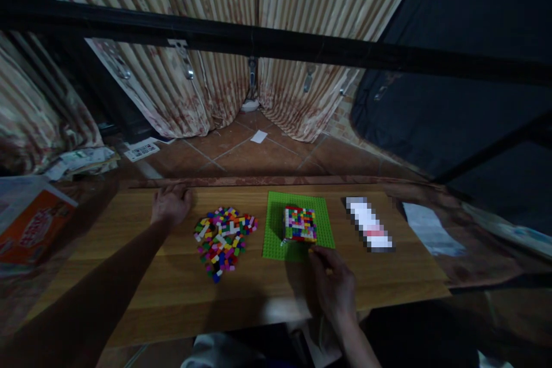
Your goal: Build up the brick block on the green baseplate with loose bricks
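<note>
A block of multicoloured toy bricks (300, 224) stands on the green baseplate (276, 248). My right hand (335, 282) is at the near edge of that plate, just below the block, thumb and fingers closed in a pinch. A small yellowish spot shows at the fingertips, too small to name. To the left of the plate lies a loose pile of small coloured bricks (224, 238). My left hand (171, 204) rests palm down by the far edge of the table, left of the pile, its fingers stretched out, holding nothing.
A phone-like slab (370, 224) with a blurred screen lies on the wooden table (172, 299), right of the plate. White paper (433, 229) is beyond the right end. An orange and white box (32, 224) stands at left. A dark bar (276, 46) crosses before the curtains.
</note>
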Available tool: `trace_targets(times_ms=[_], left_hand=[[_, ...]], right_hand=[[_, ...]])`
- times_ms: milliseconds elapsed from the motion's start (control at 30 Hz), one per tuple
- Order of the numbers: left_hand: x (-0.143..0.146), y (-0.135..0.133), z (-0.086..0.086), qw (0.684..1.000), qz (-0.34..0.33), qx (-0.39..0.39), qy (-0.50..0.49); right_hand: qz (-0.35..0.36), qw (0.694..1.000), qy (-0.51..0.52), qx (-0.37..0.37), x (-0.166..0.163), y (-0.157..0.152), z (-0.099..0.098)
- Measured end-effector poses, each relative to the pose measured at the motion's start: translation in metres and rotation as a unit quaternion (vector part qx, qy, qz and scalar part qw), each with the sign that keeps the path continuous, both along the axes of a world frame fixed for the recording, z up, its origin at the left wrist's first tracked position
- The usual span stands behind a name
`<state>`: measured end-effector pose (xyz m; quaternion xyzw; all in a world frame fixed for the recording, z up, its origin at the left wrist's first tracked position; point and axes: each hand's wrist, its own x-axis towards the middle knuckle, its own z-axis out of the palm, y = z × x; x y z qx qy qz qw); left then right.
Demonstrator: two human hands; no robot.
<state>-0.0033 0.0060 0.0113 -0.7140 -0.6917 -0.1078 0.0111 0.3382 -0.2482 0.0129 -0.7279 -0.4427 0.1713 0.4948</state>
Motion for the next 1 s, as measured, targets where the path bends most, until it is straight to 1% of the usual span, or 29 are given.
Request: trace_targets(times_ms=[133, 267, 433, 633, 767, 867, 1000], left_hand=[[-0.001, 0.001, -0.002, 1.0, -0.003, 0.009, -0.009], [-0.003, 0.003, -0.005, 1.0, -0.01, 0.01, -0.018], [-0.006, 0.004, -0.006, 0.999, -0.016, 0.009, -0.032], [-0.005, 0.003, -0.005, 0.999, -0.013, 0.007, -0.032], [-0.005, 0.003, -0.004, 1.0, -0.006, 0.0, -0.018], [-0.005, 0.003, -0.005, 1.0, -0.01, 0.001, -0.008], [-0.005, 0.004, -0.007, 1.0, -0.013, 0.007, -0.012]], right_hand=[[-0.027, 1.0, -0.007, 0.01, 0.008, 0.007, 0.007], [-0.041, 0.999, 0.0, 0.007, 0.014, 0.015, 0.008], [-0.016, 0.999, -0.031, 0.015, 0.015, 0.026, 0.007], [0.022, 0.993, -0.118, 0.016, 0.013, 0.037, 0.012], [0.023, 0.986, -0.162, 0.016, 0.012, 0.04, 0.013], [0.016, 0.987, -0.158, 0.013, 0.011, 0.041, 0.012], [-0.002, 0.993, -0.116, 0.0, 0.012, 0.039, 0.013]])
